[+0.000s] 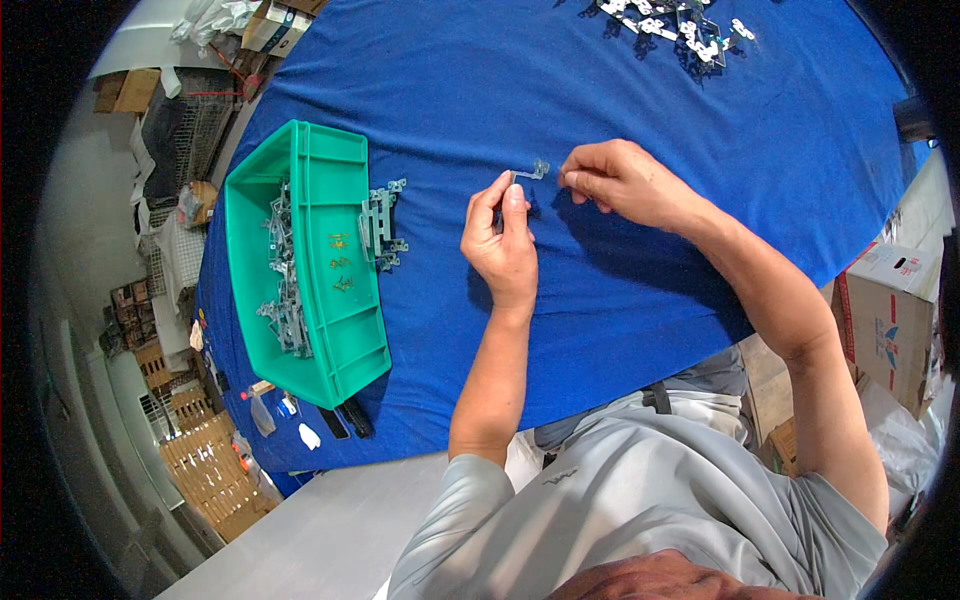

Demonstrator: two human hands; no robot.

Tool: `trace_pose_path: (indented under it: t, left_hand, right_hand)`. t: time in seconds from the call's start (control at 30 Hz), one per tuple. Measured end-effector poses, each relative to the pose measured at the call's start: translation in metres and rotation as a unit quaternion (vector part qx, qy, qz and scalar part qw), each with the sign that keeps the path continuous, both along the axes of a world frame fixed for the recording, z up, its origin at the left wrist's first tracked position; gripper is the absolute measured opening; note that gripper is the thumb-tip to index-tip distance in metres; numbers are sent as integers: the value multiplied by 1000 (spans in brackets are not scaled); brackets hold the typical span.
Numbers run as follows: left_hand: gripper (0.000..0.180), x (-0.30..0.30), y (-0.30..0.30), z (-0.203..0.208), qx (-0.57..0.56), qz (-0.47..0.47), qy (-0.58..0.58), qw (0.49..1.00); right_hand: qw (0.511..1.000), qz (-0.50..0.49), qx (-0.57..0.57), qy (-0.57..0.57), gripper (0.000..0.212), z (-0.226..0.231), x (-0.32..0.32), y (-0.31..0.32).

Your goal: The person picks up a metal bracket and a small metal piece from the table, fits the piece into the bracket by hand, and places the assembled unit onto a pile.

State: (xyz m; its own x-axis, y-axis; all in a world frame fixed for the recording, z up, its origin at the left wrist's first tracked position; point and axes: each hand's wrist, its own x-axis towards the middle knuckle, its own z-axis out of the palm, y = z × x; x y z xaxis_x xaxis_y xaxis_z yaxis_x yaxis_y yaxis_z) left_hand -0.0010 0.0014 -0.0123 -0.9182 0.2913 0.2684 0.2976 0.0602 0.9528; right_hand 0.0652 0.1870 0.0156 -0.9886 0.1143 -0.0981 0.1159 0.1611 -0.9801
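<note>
The left hand [500,240] pinches a bracket [539,172] by its near end, between thumb and forefinger, over the middle of the table [620,330]. This grip leaves the far end clear, pointing toward the right hand [630,182], presumably for access. The right thumb and forefinger are drawn close beside that end; whether they meet or pinch a small part cannot be told.

The bin [313,310] stands near the table's left edge, apparently to keep the loose brackets [287,300] contained and reachable. Brass screws [341,266] lie in small groups on its ribbed right side, likely to stop them scattering. Just beside that side, a row of brackets [382,225] lies aligned, seemingly kept separate. Pale plates [690,30] are heaped at the table's far edge, well apart from both hands.
</note>
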Motion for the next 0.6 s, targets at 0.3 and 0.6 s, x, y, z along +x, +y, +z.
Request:
trace_pose_path:
  t: [0.3,0.6]
  left_hand:
    - [19,-2,-1,-2,-39,-4,32,999]
    - [16,1,0,5,-91,-6,83,992]
  right_hand:
    - [996,13,68,58,21,2,0,-5]
    - [994,-24,59,84,22,6,1,-8]
